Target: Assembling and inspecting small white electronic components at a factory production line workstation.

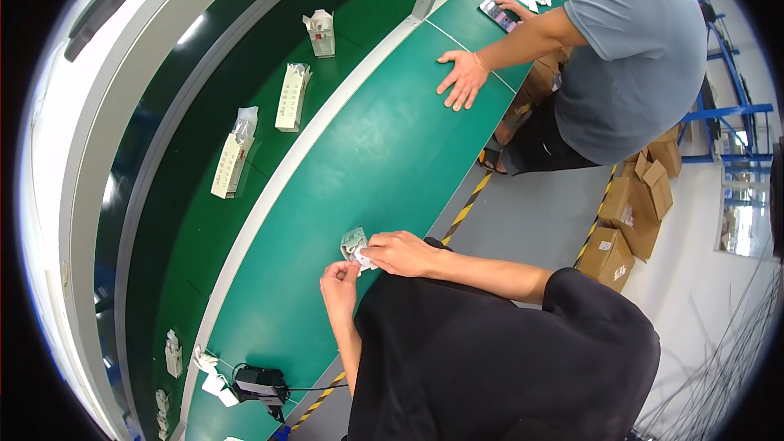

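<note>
At the near edge of the green bench, both my hands meet at a small clear plastic bag (354, 240) with something white inside or against it. My right hand (402, 253) has its fingers closed on the bag and the white piece (363, 259). Close by on the left, my left hand (337, 281) pinches at the lower side of the same bundle. Exactly what the white piece is, I cannot make out; my fingers cover part of it.
The green bench (327, 171) curves away ahead. Beyond its pale rail, a green conveyor carries open cartons (292, 98) with clear bags in them. A black device (261, 382) with a cable lies at lower left. A co-worker (633, 57) holding a phone (496, 15) leans on the bench.
</note>
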A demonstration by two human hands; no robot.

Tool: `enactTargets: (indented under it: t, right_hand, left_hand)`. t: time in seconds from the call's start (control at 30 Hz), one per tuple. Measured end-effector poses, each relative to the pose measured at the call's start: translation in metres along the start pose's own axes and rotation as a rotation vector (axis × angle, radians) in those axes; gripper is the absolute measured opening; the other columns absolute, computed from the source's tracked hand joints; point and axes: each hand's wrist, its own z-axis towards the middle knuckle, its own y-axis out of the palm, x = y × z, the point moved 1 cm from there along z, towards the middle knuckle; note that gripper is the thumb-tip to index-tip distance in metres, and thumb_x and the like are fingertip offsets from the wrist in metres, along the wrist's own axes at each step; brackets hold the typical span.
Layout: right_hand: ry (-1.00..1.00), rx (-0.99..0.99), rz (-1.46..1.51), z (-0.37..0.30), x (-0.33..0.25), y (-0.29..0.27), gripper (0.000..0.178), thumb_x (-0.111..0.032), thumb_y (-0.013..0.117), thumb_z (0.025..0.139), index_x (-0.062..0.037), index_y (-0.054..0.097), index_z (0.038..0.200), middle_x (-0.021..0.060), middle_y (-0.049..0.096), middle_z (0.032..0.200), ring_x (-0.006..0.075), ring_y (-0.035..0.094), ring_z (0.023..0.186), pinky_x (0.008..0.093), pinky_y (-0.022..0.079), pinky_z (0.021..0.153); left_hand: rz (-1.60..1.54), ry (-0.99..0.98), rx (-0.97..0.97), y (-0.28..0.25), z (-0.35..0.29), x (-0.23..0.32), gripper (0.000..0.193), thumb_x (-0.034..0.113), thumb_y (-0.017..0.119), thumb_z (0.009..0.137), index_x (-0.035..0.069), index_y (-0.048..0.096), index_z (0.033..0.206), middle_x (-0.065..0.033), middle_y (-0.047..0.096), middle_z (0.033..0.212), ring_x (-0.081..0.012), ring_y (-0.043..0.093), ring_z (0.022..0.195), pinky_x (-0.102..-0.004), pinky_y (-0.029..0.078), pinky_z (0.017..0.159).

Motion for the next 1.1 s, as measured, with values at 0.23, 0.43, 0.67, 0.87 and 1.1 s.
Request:
enactTargets:
  t: [0.23, 0.43, 0.67, 0.87, 1.1]
  right_hand:
    - [-0.156, 0.021, -0.157, -0.005, -0.005, 0.025, 0.018, -0.01, 0.06, 0.077, -0.0024, 0.06, 0.094, 0.0073, 0.055, 0.083, 0.0237, 0.059, 0.072, 0.0358, 0.047, 0.056]
    - [0.048, -0.453, -0.146, 0.004, -0.047, 0.011, 0.032, -0.025, 0.061, 0.082, -0.0007, 0.055, 0.103, 0.0107, 0.057, 0.097, 0.0262, 0.063, 0.064, 0.0382, 0.047, 0.052]
    - [0.112, -0.454, -0.322, 0.007, -0.061, 0.049, 0.052, -0.03, 0.064, 0.078, -0.0004, 0.044, 0.115, 0.0181, 0.06, 0.095, 0.026, 0.064, 0.063, 0.0342, 0.047, 0.049]
    - [0.017, -0.37, -0.367, 0.002, -0.085, 0.025, 0.051, -0.031, 0.064, 0.08, 0.0024, 0.043, 0.113, 0.016, 0.057, 0.095, 0.0247, 0.062, 0.057, 0.035, 0.047, 0.049]
    - [0.052, -0.376, -0.336, 0.007, -0.083, 0.051, 0.037, -0.027, 0.065, 0.078, 0.0005, 0.053, 0.1, 0.0139, 0.056, 0.099, 0.0225, 0.061, 0.056, 0.0325, 0.045, 0.047]
  left_hand:
    - [0.201, 0.235, 0.159, -0.002, 0.0, 0.01, 0.036, 0.006, 0.066, 0.078, 0.004, 0.045, 0.107, -0.0079, 0.054, 0.072, -0.0195, 0.055, 0.063, -0.0342, 0.045, 0.058]
    - [0.206, 0.129, 0.087, -0.014, 0.001, 0.004, 0.034, 0.004, 0.063, 0.08, 0.005, 0.046, 0.109, -0.011, 0.059, 0.075, -0.0208, 0.059, 0.067, -0.0355, 0.048, 0.062]
    - [0.076, 0.155, 0.077, -0.031, 0.016, -0.021, 0.036, 0.002, 0.065, 0.078, 0.004, 0.048, 0.11, -0.0078, 0.058, 0.075, -0.0118, 0.054, 0.065, -0.0283, 0.046, 0.056]
    - [0.131, 0.126, 0.132, -0.036, 0.007, -0.008, 0.03, 0.004, 0.066, 0.078, 0.004, 0.053, 0.105, -0.0063, 0.059, 0.074, -0.0122, 0.056, 0.065, -0.0289, 0.048, 0.059]
    - [0.025, 0.116, 0.098, -0.051, 0.008, -0.029, 0.031, 0.004, 0.066, 0.078, 0.004, 0.053, 0.105, -0.0041, 0.058, 0.073, -0.0106, 0.055, 0.065, -0.0282, 0.047, 0.058]
